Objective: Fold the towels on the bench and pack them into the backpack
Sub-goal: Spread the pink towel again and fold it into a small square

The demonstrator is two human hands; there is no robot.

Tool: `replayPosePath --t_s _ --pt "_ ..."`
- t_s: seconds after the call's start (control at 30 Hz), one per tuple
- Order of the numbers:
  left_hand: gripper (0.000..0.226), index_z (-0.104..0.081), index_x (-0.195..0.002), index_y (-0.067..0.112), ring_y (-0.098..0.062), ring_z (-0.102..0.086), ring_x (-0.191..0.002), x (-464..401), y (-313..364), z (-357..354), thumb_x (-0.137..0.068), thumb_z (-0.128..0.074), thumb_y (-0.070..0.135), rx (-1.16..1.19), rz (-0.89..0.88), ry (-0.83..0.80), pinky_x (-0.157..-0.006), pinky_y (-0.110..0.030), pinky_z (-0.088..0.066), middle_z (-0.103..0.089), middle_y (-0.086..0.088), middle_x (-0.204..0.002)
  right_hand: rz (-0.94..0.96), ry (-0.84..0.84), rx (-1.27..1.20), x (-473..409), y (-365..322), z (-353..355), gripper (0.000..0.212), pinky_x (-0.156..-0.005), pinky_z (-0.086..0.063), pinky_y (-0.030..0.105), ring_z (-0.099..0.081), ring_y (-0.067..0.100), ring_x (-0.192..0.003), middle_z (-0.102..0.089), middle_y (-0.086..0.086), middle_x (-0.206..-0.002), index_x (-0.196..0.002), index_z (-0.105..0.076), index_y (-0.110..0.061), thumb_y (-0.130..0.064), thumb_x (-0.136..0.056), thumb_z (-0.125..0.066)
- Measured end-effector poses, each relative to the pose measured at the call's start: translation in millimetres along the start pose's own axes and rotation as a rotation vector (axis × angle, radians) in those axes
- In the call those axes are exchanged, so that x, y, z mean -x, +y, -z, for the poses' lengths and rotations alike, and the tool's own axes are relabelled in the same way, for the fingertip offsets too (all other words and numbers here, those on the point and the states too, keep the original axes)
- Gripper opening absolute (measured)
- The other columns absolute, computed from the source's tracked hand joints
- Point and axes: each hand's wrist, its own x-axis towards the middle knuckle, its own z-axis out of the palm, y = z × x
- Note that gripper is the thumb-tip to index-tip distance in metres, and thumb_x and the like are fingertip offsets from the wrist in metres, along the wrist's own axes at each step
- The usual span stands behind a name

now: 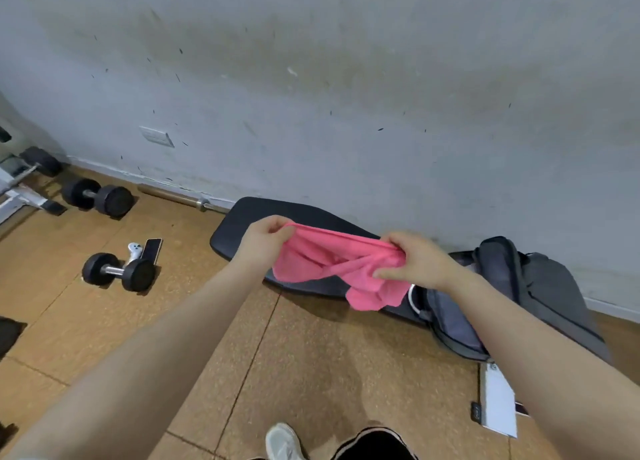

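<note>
A pink towel point(325, 262) hangs stretched between my two hands above the black bench point(239, 227). My left hand point(266, 240) pinches its left top corner. My right hand point(412, 264) grips the bunched right end, and a crumpled part droops below it. The grey backpack point(540, 286) lies on the right end of the bench against the wall, with its opening facing me; my right forearm hides part of it.
Two black dumbbells point(119, 271) point(98, 196) lie on the cork floor to the left, with a phone point(152, 250) and a small white object beside the nearer one. A steel bar point(183, 200) runs along the wall. White tags point(498, 404) hang from the backpack.
</note>
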Motion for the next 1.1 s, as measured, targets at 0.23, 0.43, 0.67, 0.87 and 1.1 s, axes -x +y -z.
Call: replayPosePath --t_s 0.23,0.43,0.67,0.87,1.1 --pt "0.018 -0.056 -0.091 0.012 -0.013 -0.050 -0.082 -49.8 -40.8 7.0 -0.097 -0.039 0.013 -0.261 -0.066 -0.164 -0.057 -0.013 -0.041 -0.056 0.003 -0.085 -0.200 0.242 0.128 -37.0 18.3 -43.7 0.015 -0.073 -0.041 0.032 -0.057 0.027 -0.087 -0.063 0.008 -0.091 -0.094 -0.061 -0.009 -0.010 -0.084 -0.050" --pt "0.028 -0.059 -0.095 0.012 -0.027 -0.058 -0.090 -108.0 -87.6 13.6 -0.096 -0.041 0.033 -0.981 -0.190 -0.405 -0.073 -0.036 -0.046 -0.066 -0.008 -0.092 -0.278 -0.202 0.167 -82.7 60.3 -80.5 0.012 -0.067 -0.039 0.032 -0.059 0.031 -0.086 -0.058 0.012 -0.089 -0.084 -0.047 -0.016 -0.017 -0.093 -0.040" --pt "0.022 -0.056 -0.105 0.006 -0.032 -0.055 -0.104 -227.8 -153.3 -2.7 -0.093 -0.041 0.014 -0.975 -0.003 -0.426 -0.088 -0.038 -0.044 -0.059 -0.013 -0.108 -0.347 -0.232 0.222 -187.3 124.8 -104.1 0.018 -0.074 -0.042 0.036 -0.057 0.029 -0.098 -0.062 0.007 -0.103 -0.104 -0.053 -0.014 -0.019 -0.092 -0.040" --pt "0.028 -0.054 -0.111 0.007 -0.033 -0.051 -0.109 -344.4 -255.6 -47.6 -0.085 -0.043 0.007 -0.986 0.108 -0.403 -0.091 -0.040 -0.043 -0.053 -0.014 -0.117 -0.472 -0.275 0.376 -293.6 206.5 -175.0 0.028 -0.085 -0.040 0.034 -0.055 0.029 -0.106 -0.059 0.008 -0.115 -0.113 -0.054 -0.013 -0.011 -0.090 -0.039" --pt "0.034 -0.047 -0.123 0.010 -0.033 -0.050 -0.110 -423.1 -317.4 -79.7 -0.090 -0.040 0.006 -1.129 -0.107 -0.159 -0.085 -0.041 -0.034 -0.055 -0.012 -0.121 -0.601 0.015 0.358 -386.5 268.2 -221.0 0.032 -0.079 -0.046 0.041 -0.057 0.036 -0.104 -0.060 0.018 -0.112 -0.109 -0.058 -0.013 -0.002 -0.088 -0.037"
